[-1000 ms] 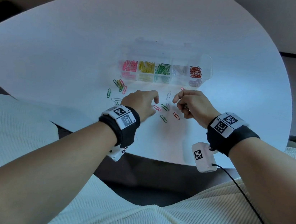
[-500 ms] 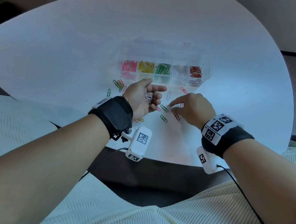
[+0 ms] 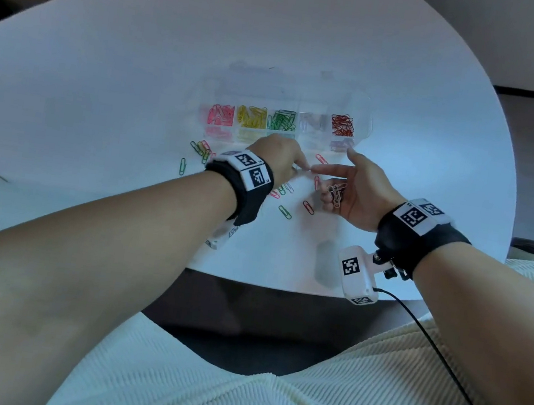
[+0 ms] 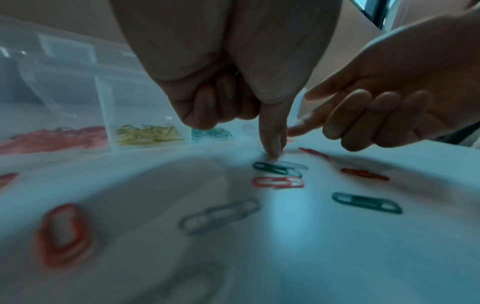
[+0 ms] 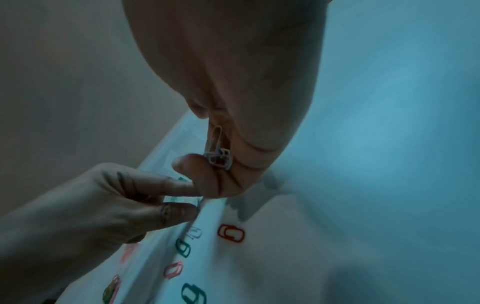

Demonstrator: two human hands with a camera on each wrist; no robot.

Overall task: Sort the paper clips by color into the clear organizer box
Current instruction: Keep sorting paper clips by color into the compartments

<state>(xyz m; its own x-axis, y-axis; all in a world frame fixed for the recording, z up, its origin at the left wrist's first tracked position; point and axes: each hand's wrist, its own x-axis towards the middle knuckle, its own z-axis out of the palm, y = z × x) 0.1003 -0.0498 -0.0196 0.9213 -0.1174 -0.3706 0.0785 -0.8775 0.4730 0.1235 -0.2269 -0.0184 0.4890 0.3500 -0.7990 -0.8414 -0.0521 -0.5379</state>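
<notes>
The clear organizer box (image 3: 365,122) lies open at mid-table, holding pink (image 3: 221,114), yellow (image 3: 253,116), green (image 3: 282,119), white (image 3: 313,120) and red clips (image 3: 342,125) in separate compartments. In front of it my left hand (image 3: 303,169) is palm down, thumb and index pinching a thin pale clip (image 5: 200,200) at the tabletop. My right hand (image 3: 336,181) is turned palm up beside it, its curled fingers holding a bunch of white clips (image 3: 336,192), index finger stretched toward the left fingertips. Loose green (image 3: 284,211), red (image 3: 308,207) and pink clips (image 3: 321,158) lie around both hands.
More loose clips sit in a small cluster (image 3: 201,150) left of my left wrist, with a single green one (image 3: 182,165) beyond. The white table (image 3: 105,79) ends at a curved front edge near my lap. A cable runs from the right wrist camera (image 3: 358,275).
Half a second ago my left palm was turned up with pale clips in it. It has turned palm down and pinches at the table; the right hand has rolled palm up with a bunch.
</notes>
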